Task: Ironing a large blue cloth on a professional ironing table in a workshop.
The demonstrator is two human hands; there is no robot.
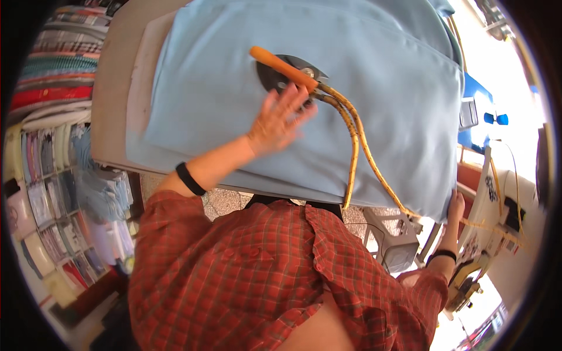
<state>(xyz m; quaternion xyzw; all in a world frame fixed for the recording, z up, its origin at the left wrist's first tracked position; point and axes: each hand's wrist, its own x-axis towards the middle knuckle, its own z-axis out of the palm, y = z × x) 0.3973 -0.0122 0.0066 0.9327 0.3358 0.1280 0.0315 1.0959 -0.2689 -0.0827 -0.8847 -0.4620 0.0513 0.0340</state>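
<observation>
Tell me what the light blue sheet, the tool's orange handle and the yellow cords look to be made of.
Light blue sheet: fabric, softly matte, shown by its folds and ripples. Orange handle: perhaps plastic or painted wood; smooth, evenly coloured. Yellow cords: probably braided textile sleeves, given the dark flecks; cores hidden.

Folded cloth [51, 96] stands in a high pile along the left side here, above rows of clear packets [40, 202] in a many-slotted rack. The speckled floor [229, 202] peeps out below the table [114, 99], near a grey stool [401, 257]. Over on the right, white glare [512, 64] washes out the room.
</observation>
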